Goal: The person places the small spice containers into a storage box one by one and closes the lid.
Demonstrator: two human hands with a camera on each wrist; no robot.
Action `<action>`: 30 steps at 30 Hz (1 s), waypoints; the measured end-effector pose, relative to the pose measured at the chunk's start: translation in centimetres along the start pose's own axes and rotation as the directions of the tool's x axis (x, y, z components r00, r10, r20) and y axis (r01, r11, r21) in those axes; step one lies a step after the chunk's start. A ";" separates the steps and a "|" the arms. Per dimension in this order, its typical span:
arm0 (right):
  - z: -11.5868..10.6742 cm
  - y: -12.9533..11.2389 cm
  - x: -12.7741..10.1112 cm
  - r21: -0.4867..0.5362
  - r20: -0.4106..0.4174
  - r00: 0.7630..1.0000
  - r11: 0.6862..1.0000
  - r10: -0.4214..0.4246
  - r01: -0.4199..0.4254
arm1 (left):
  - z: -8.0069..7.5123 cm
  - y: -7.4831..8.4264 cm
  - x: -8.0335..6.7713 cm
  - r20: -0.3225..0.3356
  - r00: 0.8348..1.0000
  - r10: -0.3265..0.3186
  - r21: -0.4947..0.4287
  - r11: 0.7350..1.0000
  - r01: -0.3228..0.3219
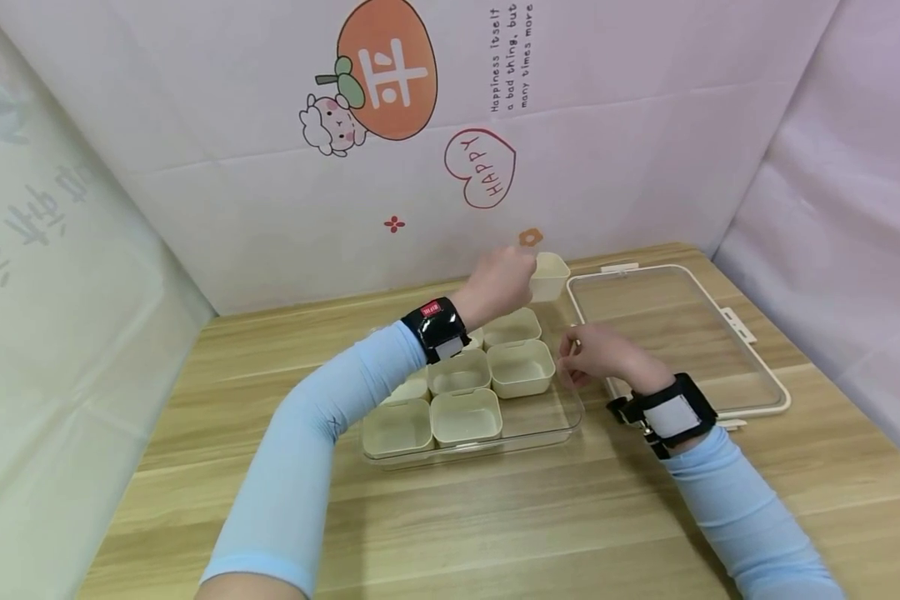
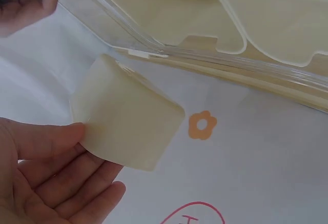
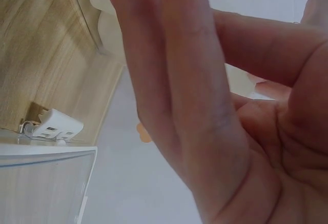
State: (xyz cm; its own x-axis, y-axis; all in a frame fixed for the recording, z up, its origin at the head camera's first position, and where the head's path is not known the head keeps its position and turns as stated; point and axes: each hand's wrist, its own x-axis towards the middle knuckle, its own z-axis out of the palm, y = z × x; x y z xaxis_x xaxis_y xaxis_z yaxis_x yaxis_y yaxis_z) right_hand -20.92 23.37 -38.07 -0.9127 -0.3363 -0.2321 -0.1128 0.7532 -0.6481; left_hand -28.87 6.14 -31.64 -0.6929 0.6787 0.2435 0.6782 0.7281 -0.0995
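Note:
My left hand (image 1: 497, 286) pinches a small cream plastic cup (image 1: 551, 278) between thumb and fingers, raised above the table behind the clear box. In the left wrist view that cup (image 2: 128, 114) is tilted, its outer side facing the camera. The clear shallow box (image 1: 528, 440) holds several matching cream cups, one of them a front cup (image 1: 467, 417); my left forearm hides part of the back-left ones. At the box's right wall is my right hand (image 1: 607, 357), its fingers loosely bent beside the rim. Contact with the wall cannot be made out. In the right wrist view nothing shows in its fingers (image 3: 197, 80).
On the right lies a clear lid (image 1: 675, 333) with a cream frame and side clips (image 1: 738, 325). A wooden table (image 1: 495, 517) bears everything. A white printed cloth (image 1: 232, 208) hangs behind it, with more cloth at both sides.

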 end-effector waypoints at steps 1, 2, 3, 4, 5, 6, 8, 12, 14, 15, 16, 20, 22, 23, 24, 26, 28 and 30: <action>0.0 0.0 0.0 0.000 0.003 1.000 1.000 -0.002 0.002 | -0.1 0.1 -0.3 -0.005 1.000 0.005 -0.007 1.000 -0.005; 0.0 0.0 0.0 -0.001 0.004 1.000 1.000 -0.005 0.005 | -0.3 0.1 -0.7 -0.013 1.000 0.011 -0.017 1.000 -0.011; 0.0 -0.1 0.0 -0.001 0.007 1.000 1.000 -0.008 0.008 | -0.4 0.2 -1.0 -0.015 1.000 0.018 -0.023 1.000 -0.018; 0.1 0.0 0.0 0.002 0.008 1.000 1.000 -0.001 0.001 | -0.5 0.3 -1.3 -0.015 1.000 0.027 -0.026 0.999 -0.027; 0.1 0.0 0.0 0.007 0.011 1.000 1.000 -0.003 0.003 | -0.5 0.3 -1.6 -0.018 0.999 0.035 -0.027 0.999 -0.036; 0.1 0.1 0.0 0.011 0.012 1.000 1.000 -0.004 0.004 | -0.6 0.4 -1.9 -0.019 0.999 0.044 -0.029 0.999 -0.044; 0.2 0.1 0.0 0.013 0.012 1.000 1.000 -0.010 0.010 | -0.7 0.6 -2.5 -0.027 0.998 0.060 -0.020 0.998 -0.061; 0.3 0.3 0.0 0.017 0.009 1.000 1.000 -0.017 0.017 | -1.0 0.8 -3.5 -0.044 0.996 0.083 0.001 0.997 -0.083; 0.3 0.3 0.0 0.013 0.008 1.000 1.000 -0.021 0.020 | -1.3 1.0 -4.0 -0.051 0.994 0.093 0.010 0.996 -0.092; 0.3 0.4 0.0 0.013 0.009 1.000 1.000 -0.020 0.020 | -1.4 1.0 -4.2 -0.054 0.994 0.100 0.013 0.995 -0.100; 0.3 0.4 0.0 0.012 0.009 1.000 1.000 -0.020 0.020 | -1.5 1.1 -4.4 -0.058 0.993 0.106 0.015 0.994 -0.105; 0.2 0.4 0.0 0.009 0.015 1.000 1.000 -0.024 0.024 | -2.0 1.4 -5.5 -0.083 0.988 0.127 0.037 0.992 -0.124; 0.2 0.4 0.1 0.018 0.021 0.999 1.000 -0.025 0.025 | -2.2 1.6 -6.1 -0.096 0.986 0.137 0.050 0.990 -0.133; 0.1 0.4 0.1 0.025 0.025 0.999 0.999 -0.026 0.025 | -2.3 1.6 -6.3 -0.103 0.984 0.143 0.057 0.989 -0.138; 0.1 0.4 0.2 0.032 0.029 0.999 0.999 -0.028 0.027 | -2.4 1.7 -6.6 -0.109 0.983 0.150 0.063 0.988 -0.144; 0.0 0.5 0.2 0.037 0.034 0.999 0.999 -0.025 0.023 | -2.5 1.7 -7.1 -0.118 0.980 0.161 0.068 0.986 -0.154; -0.2 0.6 0.3 0.038 0.036 0.999 0.999 -0.022 0.021 | -2.6 1.8 -7.7 -0.131 0.976 0.173 0.075 0.984 -0.165; -0.3 0.6 0.3 0.039 0.038 0.999 0.999 -0.022 0.021 | -2.7 1.8 -8.2 -0.136 0.974 0.178 0.066 0.983 -0.171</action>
State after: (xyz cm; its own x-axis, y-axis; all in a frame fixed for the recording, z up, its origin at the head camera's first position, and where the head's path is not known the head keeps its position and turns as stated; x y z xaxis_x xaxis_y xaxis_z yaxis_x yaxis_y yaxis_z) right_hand -21.34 23.85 -38.31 -0.8944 -0.3743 -0.2449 -0.1163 0.7233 -0.6806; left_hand -21.34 1.62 -31.21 -0.5208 0.7781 0.3512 0.7690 0.6063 -0.2027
